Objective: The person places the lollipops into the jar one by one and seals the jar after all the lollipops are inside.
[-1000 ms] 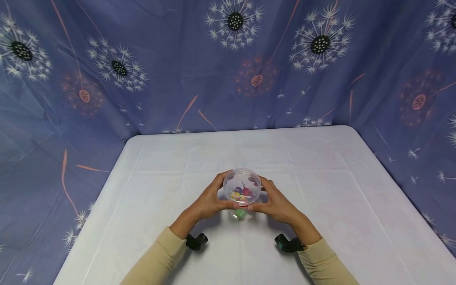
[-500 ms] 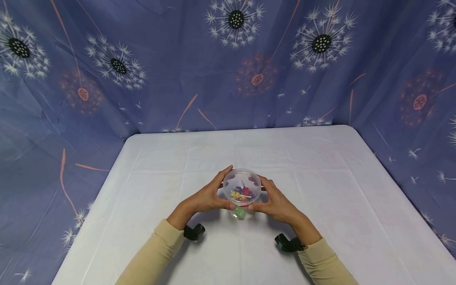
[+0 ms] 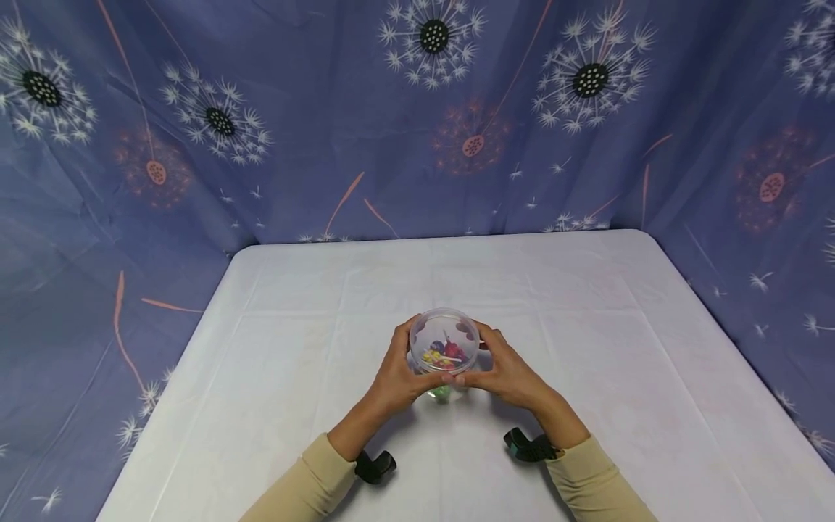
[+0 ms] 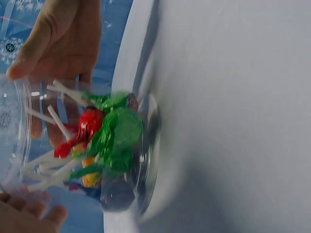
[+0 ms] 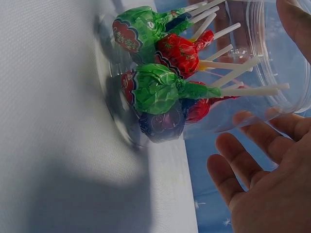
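Observation:
A clear plastic jar (image 5: 272, 63) of wrapped lollipops stands upright on the white table, with a round clear top (image 3: 445, 319). Green lollipops (image 5: 154, 90), a red lollipop (image 5: 177, 54) and a dark purple lollipop (image 5: 163, 125) lie low inside, their white sticks pointing upward. My left hand (image 3: 394, 373) grips the upper jar from the left, thumb across the near side of the rim. From the right, my right hand (image 3: 509, 373) holds the jar just under the rim, its thumb beside the left one. Its fingers (image 5: 238, 155) curve around the wall in the right wrist view.
The white-clothed table (image 3: 313, 290) reaches back to a blue dandelion-print curtain (image 3: 293, 145), which also hangs at both sides. A black wrist camera (image 3: 375, 467) is strapped below the left sleeve, another black wrist camera (image 3: 528, 446) below the right.
My left hand first swung slightly left with its index finger lifting, then turned back around the rim, wrist lower and farther right. The jar and my right hand stay almost still.

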A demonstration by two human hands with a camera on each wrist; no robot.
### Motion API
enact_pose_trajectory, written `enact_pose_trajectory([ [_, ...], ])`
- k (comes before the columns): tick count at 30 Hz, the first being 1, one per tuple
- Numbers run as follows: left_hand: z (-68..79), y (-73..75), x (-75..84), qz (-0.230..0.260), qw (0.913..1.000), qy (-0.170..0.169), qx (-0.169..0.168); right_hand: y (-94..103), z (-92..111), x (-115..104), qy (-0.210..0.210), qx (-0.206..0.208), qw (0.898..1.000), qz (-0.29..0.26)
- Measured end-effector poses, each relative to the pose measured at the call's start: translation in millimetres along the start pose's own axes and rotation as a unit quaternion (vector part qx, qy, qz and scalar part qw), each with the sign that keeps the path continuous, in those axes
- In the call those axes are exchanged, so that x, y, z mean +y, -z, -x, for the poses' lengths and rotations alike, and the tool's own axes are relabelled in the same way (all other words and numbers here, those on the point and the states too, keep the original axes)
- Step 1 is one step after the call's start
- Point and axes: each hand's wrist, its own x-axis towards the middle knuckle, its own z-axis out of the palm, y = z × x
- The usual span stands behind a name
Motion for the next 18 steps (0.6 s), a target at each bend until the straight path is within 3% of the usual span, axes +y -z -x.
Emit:
enact_pose_trajectory([
  [3,-2.3,4.0,-3.2,0.008,0.9998,-0.008,-0.018,0.1,-0.2,0.8,0.005,-0.001,1.0,-0.002],
  [8,-9.0,17.3,-8.9,0.001,0.9969,-0.012,-0.078,0.6,0.1,-0.1,0.004,-0.005,1.0,-0.002],
  [14,-21.8,36.1,-4.7,-0.054,0.985,-0.035,-0.16,1.4,1.0,-2.3,-0.003,-0.007,1.0,0.001],
  [18,-27.4,44.2,-3.1,-0.054,0.9777,-0.019,-0.202,0.8,0.5,-1.7,-0.004,-0.007,1.0,-0.001],
])
